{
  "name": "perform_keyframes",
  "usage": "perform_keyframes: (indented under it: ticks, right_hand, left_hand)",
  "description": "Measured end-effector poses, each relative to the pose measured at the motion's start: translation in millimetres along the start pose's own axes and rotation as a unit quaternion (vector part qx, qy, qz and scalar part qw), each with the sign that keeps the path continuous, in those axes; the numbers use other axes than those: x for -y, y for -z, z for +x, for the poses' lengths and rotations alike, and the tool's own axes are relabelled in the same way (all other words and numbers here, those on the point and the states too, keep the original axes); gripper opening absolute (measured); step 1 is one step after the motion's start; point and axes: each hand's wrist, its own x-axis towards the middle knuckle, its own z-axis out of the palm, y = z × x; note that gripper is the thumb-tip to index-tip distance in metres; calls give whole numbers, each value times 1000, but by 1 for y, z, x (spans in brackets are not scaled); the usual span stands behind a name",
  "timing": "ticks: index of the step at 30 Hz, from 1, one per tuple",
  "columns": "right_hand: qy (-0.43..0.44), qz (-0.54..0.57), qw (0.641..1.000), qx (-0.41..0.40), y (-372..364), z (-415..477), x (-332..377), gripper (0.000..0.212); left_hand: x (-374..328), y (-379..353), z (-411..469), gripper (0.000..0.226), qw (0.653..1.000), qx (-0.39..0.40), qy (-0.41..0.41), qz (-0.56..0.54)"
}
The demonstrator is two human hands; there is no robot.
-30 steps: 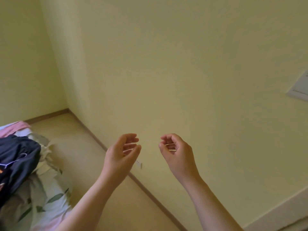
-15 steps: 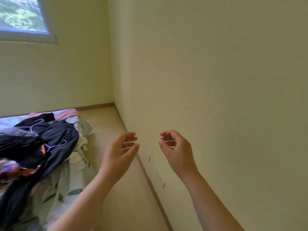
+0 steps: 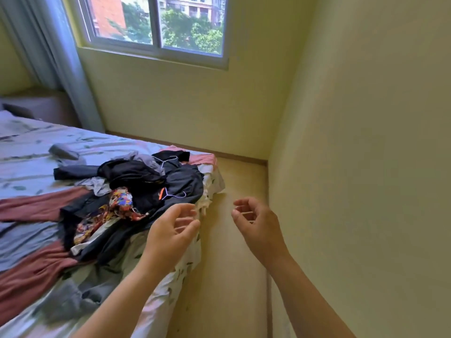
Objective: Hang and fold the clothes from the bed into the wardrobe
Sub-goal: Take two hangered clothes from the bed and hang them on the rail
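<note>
A heap of clothes [image 3: 136, 189] lies on the bed [image 3: 29, 152] near its right edge: dark garments, a colourful patterned piece [image 3: 117, 206], a grey piece, and thin wire hangers [image 3: 174, 195] among them. A maroon garment [image 3: 31, 208] stretches across the left of the bed. My left hand [image 3: 170, 232] hovers over the bed's right edge, just right of the heap, fingers loosely curled and holding nothing. My right hand [image 3: 256, 223] is raised over the floor strip beside the bed, also loosely curled and holding nothing. The wardrobe is out of view.
A yellow wall [image 3: 366, 167] rises close on the right. A narrow beige floor strip [image 3: 234, 264] runs between bed and wall. A window [image 3: 156, 23] and a grey curtain [image 3: 58, 57] stand behind the bed. A grey folded item [image 3: 63, 151] lies further back on the sheet.
My view has swung left from the bare wall to the bed, bringing the clothes heap and window into sight. Both hands keep the same loosely curled pose.
</note>
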Motion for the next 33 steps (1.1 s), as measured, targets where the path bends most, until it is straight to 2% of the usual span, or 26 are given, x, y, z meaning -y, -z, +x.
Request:
perform_keyframes:
  ticks: [9, 18, 27, 33]
  right_hand:
    - [26, 4, 996, 87, -63, 133, -21, 12]
    - [-7, 23, 987, 160, -93, 245, -65, 11]
    - [12, 38, 967, 250, -117, 382, -111, 11]
    - [9, 31, 952, 304, -155, 441, -132, 11]
  left_hand:
    - [40, 18, 115, 28, 998, -62, 25, 16]
    - [73, 9, 204, 27, 989, -102, 96, 52]
    - [92, -26, 294, 29, 966, -200, 149, 65]
    - [118, -21, 336, 28, 948, -244, 194, 70]
